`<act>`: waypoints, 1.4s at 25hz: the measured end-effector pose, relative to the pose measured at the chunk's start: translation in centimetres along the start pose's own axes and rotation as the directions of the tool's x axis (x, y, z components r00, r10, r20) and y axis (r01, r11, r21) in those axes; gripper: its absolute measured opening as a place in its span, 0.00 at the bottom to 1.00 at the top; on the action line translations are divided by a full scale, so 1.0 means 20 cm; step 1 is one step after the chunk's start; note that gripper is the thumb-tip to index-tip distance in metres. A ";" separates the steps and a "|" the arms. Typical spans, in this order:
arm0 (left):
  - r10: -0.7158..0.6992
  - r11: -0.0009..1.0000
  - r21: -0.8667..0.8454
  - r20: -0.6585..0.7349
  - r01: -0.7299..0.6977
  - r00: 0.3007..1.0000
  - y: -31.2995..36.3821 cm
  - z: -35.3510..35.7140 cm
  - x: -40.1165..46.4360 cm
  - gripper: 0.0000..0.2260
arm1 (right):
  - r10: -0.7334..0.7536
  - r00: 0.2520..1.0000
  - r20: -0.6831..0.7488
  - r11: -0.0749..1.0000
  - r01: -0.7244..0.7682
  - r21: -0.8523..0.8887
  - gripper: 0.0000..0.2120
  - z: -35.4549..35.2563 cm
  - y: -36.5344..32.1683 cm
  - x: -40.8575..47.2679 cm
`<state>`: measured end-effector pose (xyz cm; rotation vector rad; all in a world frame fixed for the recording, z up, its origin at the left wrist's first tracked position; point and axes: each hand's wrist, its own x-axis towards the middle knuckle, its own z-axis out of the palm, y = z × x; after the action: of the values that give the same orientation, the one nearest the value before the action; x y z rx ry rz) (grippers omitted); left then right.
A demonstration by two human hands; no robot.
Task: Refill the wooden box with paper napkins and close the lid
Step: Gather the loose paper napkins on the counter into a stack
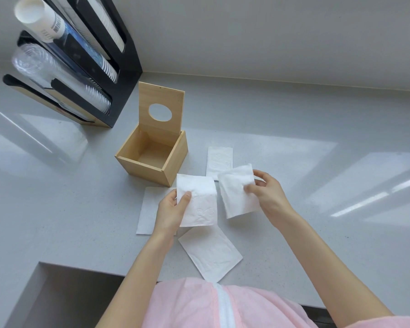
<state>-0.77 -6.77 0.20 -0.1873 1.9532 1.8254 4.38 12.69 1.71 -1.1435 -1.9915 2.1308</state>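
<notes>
The wooden box [142, 168] stands on the grey counter with nothing inside it. Its lid [161, 100], with an oval hole, is raised upright at the back. My left hand [169, 213] pinches a folded white napkin [199, 207] just in front of the box. My right hand [269, 191] holds a second white napkin [237, 195] to the right of the first. Three more napkins lie flat on the counter: one [219, 160] beside the box, one [147, 211] under my left hand, one [211, 254] near the counter's front edge.
A black and wood cup dispenser [118, 67] with stacked paper and clear plastic cups stands at the back left, close to the box. The grey counter [317, 162] ends in a cut-out corner [43, 266] at the front left. A wall rises behind.
</notes>
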 end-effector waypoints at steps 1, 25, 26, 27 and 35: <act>-0.017 1.000 -0.012 0.024 0.017 1.000 0.00 0.00 0.00 0.06 | -0.003 1.000 0.001 1.000 0.003 0.021 0.22 -0.02 -0.02 0.00; -0.183 0.954 -0.188 0.251 0.233 0.951 0.01 0.03 -0.04 0.15 | -0.023 0.997 0.070 0.986 0.034 -0.162 0.08 0.21 0.04 -0.10; -0.188 0.948 -0.207 0.244 0.240 0.951 0.01 0.03 -0.04 0.15 | -0.027 0.998 0.062 0.986 0.037 -0.165 0.08 0.22 0.04 -0.10; -0.191 0.943 -0.224 0.239 0.245 0.952 0.02 0.03 -0.04 0.15 | -0.032 0.998 0.054 0.985 0.041 -0.169 0.08 0.22 0.04 -0.10; -0.202 0.952 -0.176 0.248 0.249 0.947 0.02 0.03 -0.05 0.13 | -0.033 0.999 0.037 0.983 0.039 -0.177 0.03 0.25 0.08 -0.08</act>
<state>0.21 -6.39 0.91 -0.2462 1.5207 1.8054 3.78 7.35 0.84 -1.0891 -2.2386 2.0030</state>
